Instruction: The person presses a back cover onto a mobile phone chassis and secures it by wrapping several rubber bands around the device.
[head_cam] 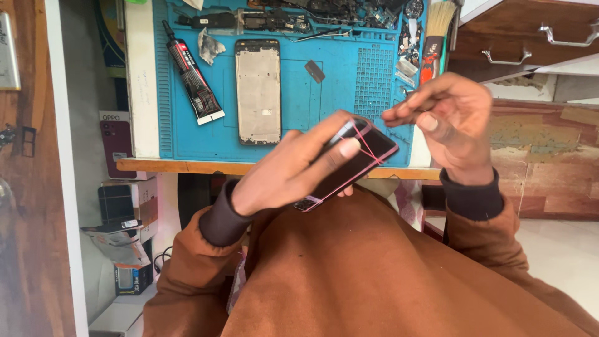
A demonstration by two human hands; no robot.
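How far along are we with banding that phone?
Done: pink rubber bands already cross the phone near both ends. In hand: the left hand grips the phone while the right hand pinches a band at its top corner. Left: the bare frame and glue tube lie untouched on the blue mat.

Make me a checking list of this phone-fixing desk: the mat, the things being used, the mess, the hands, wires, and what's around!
Surface: blue repair mat on a wooden desk.
Job's things: dark phone with a thin red band stretched across it.
Clutter: bare phone frame, glue tube, crumpled scrap, small dark square, loose parts along the far edge, brush.
Hands: left hand holds the phone; right hand pinches near the band's end, fingers closed.
Cables: nothing seen clearly.
Surroundings: boxes under the desk at left, drawers with metal handles at right, brown sleeves.
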